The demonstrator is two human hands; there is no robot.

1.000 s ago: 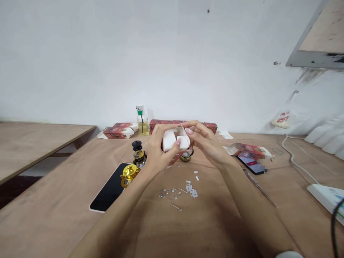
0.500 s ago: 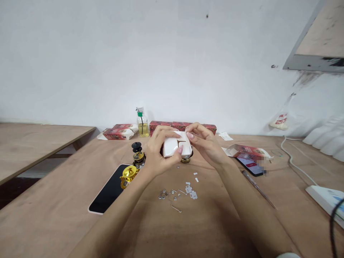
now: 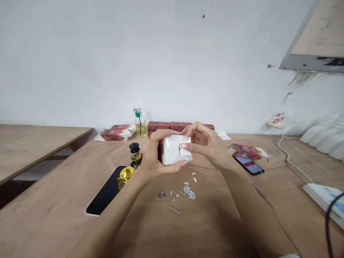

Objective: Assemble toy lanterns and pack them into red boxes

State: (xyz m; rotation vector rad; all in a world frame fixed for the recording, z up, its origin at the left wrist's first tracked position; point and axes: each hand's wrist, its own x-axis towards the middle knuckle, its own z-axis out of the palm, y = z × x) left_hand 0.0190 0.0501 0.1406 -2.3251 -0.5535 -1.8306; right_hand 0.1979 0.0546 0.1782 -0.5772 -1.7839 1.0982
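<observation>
Cardboard box (image 3: 176, 154), small and white, sits between our two hands above the desk (image 3: 215, 222), its end flaps now folded shut where a second ago they stood open, so the closing looks nearly done. Our left hand (image 3: 156, 156) wraps around the box from the side, thumb underneath, while our right hand (image 3: 202, 143) presses fingertips on the flap seam. Compared with the earlier view, the box has turned and hides the small round piece behind it. Below lie little metal parts (image 3: 174, 195); to the left a black phone (image 3: 106, 191) and a gold knob (image 3: 125, 174).
</observation>
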